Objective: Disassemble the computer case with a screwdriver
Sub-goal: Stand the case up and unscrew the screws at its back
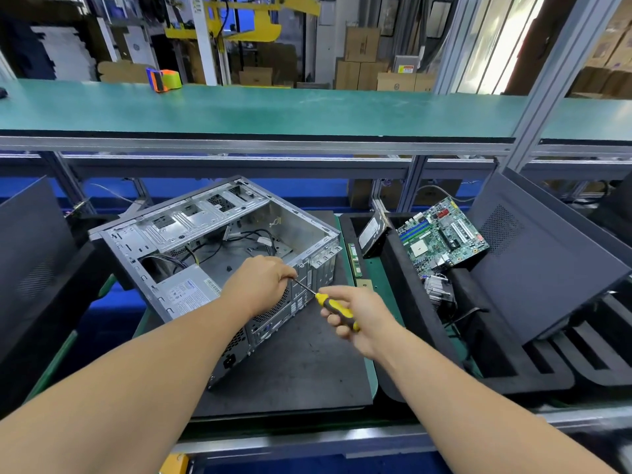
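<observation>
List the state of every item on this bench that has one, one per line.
computer case: side open, motherboard out, lying on black mat
power supply: in case
screwdriver: tip at rear panel
right hand: grips screwdriver handle
left hand: steadies shaft at case's rear edge
motherboard: removed, lying in foam tray

- We see the computer case (219, 254), a bare grey metal tower, lying on its side on the dark mat (301, 364) with its open side up. Drive bays sit at the case's far end, a grey power supply (189, 290) in its near-left corner, and loose black cables across the floor.
- The screwdriver (333, 307) has a yellow and black handle; it lies slanted just off the case's rear panel, its thin shaft reaching up-left to that panel's top edge.
</observation>
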